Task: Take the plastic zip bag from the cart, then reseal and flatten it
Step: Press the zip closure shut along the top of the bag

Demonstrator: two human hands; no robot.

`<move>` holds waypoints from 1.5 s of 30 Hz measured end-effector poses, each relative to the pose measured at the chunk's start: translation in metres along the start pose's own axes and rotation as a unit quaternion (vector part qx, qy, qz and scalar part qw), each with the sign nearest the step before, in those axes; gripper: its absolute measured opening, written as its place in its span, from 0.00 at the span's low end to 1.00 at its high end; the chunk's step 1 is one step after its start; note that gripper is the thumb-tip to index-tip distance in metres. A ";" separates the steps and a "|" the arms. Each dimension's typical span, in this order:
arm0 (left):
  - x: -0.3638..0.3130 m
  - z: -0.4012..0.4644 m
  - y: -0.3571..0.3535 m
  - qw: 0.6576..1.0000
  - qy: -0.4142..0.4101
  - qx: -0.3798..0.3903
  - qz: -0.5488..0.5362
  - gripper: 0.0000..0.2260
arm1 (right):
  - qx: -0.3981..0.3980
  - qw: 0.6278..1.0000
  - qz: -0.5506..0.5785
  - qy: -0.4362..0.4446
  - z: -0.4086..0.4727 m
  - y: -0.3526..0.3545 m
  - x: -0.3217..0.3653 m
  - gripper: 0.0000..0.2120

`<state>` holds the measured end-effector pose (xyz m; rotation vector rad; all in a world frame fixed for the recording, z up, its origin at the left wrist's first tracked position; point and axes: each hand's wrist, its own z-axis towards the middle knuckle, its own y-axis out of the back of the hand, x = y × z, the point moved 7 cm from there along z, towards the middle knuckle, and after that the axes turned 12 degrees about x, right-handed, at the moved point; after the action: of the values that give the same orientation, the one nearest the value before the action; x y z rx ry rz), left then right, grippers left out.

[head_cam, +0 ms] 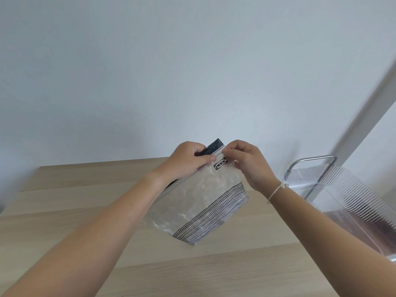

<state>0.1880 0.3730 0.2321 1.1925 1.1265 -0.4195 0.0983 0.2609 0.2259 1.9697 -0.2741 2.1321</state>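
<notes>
A clear plastic zip bag with black stripes along its lower edge and a dark zip strip at the top hangs tilted above the wooden table. My left hand pinches the top strip from the left. My right hand pinches the same strip from the right, fingertips almost touching the left thumb. The bag's bottom corner is close to the tabletop; I cannot tell whether it touches.
A cart with a metal handle and a ribbed clear plastic bin stands at the right, beside the table's right edge. A plain white wall rises behind the table. A white frame runs diagonally at the far right.
</notes>
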 end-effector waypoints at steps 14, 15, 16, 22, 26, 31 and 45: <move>0.018 0.002 0.000 0.998 0.036 0.047 0.032 0.07 | 0.038 0.993 -0.106 -0.023 0.000 -0.003 0.002 0.05; 0.017 0.002 0.001 0.997 0.036 0.050 0.049 0.07 | 0.035 0.994 -0.104 -0.021 0.001 -0.002 0.002 0.05; 0.016 0.002 0.001 0.996 0.034 0.053 0.065 0.09 | 0.034 0.994 -0.097 -0.019 0.002 -0.001 0.001 0.05; 0.013 0.002 -0.004 0.995 0.030 0.078 0.050 0.07 | 0.038 0.996 -0.077 -0.016 0.007 0.000 0.000 0.06; 0.013 -0.002 0.006 0.995 0.051 0.081 0.028 0.06 | 0.034 0.997 -0.073 -0.022 0.006 0.008 0.000 0.06; 0.009 -0.005 0.015 0.996 0.053 0.066 0.034 0.09 | 0.036 0.997 -0.062 -0.018 0.007 0.013 0.001 0.07; 0.007 -0.008 0.016 0.999 0.035 0.037 0.002 0.05 | 0.015 0.996 -0.093 -0.007 0.006 0.021 0.011 0.08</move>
<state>0.1994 0.3881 0.2349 1.2820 1.1778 -0.4227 0.0972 0.2392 0.2372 1.9423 -0.0588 2.0178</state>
